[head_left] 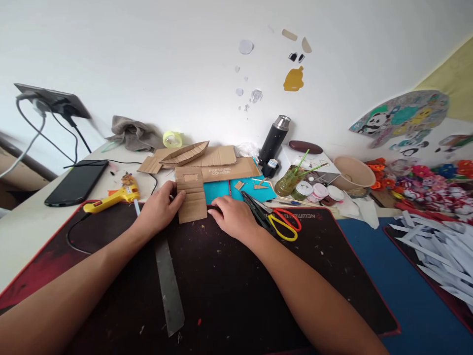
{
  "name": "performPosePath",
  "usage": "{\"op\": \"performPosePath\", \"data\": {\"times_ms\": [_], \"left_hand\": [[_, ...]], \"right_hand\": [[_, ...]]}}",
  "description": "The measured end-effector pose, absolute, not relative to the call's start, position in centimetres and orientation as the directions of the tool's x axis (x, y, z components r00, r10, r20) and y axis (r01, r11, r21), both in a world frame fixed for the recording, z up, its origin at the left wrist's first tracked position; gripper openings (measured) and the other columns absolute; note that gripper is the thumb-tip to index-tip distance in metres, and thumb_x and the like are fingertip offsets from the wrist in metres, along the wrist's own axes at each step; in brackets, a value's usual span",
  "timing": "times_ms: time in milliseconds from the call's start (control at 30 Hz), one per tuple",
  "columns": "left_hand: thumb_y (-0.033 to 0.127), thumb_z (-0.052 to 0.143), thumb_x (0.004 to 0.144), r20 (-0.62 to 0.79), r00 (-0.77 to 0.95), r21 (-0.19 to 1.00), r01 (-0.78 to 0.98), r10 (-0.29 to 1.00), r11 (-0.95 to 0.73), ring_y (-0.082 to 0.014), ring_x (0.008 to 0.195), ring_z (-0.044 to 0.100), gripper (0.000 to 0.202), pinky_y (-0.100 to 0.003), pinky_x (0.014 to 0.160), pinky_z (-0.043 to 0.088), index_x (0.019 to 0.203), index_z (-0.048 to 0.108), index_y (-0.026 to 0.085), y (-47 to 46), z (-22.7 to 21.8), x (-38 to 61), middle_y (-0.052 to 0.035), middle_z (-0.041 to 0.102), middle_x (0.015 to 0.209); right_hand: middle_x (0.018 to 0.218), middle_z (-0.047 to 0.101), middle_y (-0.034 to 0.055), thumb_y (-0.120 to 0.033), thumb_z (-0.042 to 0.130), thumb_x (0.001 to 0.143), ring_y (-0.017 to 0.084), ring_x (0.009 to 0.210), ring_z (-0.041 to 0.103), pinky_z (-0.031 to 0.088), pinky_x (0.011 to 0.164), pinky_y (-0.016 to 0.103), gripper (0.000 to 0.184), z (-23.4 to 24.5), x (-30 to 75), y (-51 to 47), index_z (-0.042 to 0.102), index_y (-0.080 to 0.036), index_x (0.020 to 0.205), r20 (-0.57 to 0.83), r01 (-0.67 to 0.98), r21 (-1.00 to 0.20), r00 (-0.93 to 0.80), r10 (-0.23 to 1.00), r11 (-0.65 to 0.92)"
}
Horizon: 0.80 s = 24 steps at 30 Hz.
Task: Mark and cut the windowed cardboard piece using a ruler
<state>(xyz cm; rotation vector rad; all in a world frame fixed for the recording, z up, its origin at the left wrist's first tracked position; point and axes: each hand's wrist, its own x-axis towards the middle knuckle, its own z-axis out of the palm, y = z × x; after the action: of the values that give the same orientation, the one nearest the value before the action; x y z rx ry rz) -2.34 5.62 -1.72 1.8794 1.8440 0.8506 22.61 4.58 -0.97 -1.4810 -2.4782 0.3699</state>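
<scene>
A small folded cardboard piece [191, 194] with a cut window stands on the black desk mat [221, 296]. My left hand [159, 208] grips its left edge, fingers pinched on the card. My right hand [232, 215] rests on the mat at the piece's lower right corner, fingers curled and touching it. A metal ruler [168, 283] lies on the mat below my left hand. A yellow glue gun [113, 196] lies to the left, and scissors with yellow and red handles [276, 220] lie just right of my right hand.
Behind are cardboard sheets and a cardboard boat [186, 153], a black flask [274, 139], paint pots [314, 191], a jar with brushes [290, 180] and a paper cup [353, 172]. A phone [77, 182] lies left. White paper strips [439, 251] pile up at the right.
</scene>
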Motion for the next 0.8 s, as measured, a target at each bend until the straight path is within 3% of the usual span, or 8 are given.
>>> {"op": "performPosePath", "data": {"times_ms": [200,367,533,800], "left_hand": [[0.052,0.041,0.100,0.216,0.044,0.371,0.920,0.975,-0.124,-0.0412,0.096,0.074,0.032,-0.046,0.083,0.053,0.103,0.055,0.023,5.6,-2.4,-1.2,-0.0165,0.072,0.088],[0.051,0.035,0.105,0.222,0.075,0.209,0.970,0.972,-0.123,-0.0413,0.078,0.075,0.046,-0.044,0.067,0.050,0.117,0.062,0.016,6.2,-2.7,-0.5,-0.0211,0.075,0.082],[0.051,0.033,0.106,0.210,0.056,0.136,0.987,0.976,-0.086,-0.0405,0.067,0.075,0.053,-0.040,0.059,0.045,0.126,0.064,0.013,6.6,-2.9,-0.3,-0.0200,0.075,0.074],[0.048,0.033,0.106,0.139,0.005,0.139,0.990,0.990,-0.025,-0.0424,0.074,0.077,0.055,-0.040,0.061,0.045,0.132,0.062,0.009,7.4,-2.3,-0.3,-0.0203,0.079,0.080]], "right_hand": [[0.116,0.084,0.0102,-0.043,0.060,0.115,0.028,0.098,0.080,0.050,0.074,0.036,0.026,-0.5,22.0,4.7,0.072,-0.020,0.121,0.018,0.890,-0.264,-0.381,0.924,0.372],[0.101,0.084,0.0121,-0.046,0.054,0.117,0.029,0.090,0.081,0.048,0.071,0.035,0.032,-0.5,21.7,5.0,0.072,-0.020,0.118,0.005,0.921,-0.207,-0.336,0.942,0.329],[0.093,0.083,0.0113,-0.047,0.051,0.118,0.028,0.083,0.080,0.047,0.071,0.034,0.033,-1.0,21.6,5.5,0.070,-0.020,0.117,0.008,0.931,-0.168,-0.327,0.945,0.324],[0.102,0.084,0.0110,-0.046,0.047,0.119,0.028,0.090,0.081,0.044,0.071,0.033,0.034,-1.0,21.5,6.2,0.070,-0.021,0.118,-0.007,0.923,-0.151,-0.359,0.933,0.354]]}}
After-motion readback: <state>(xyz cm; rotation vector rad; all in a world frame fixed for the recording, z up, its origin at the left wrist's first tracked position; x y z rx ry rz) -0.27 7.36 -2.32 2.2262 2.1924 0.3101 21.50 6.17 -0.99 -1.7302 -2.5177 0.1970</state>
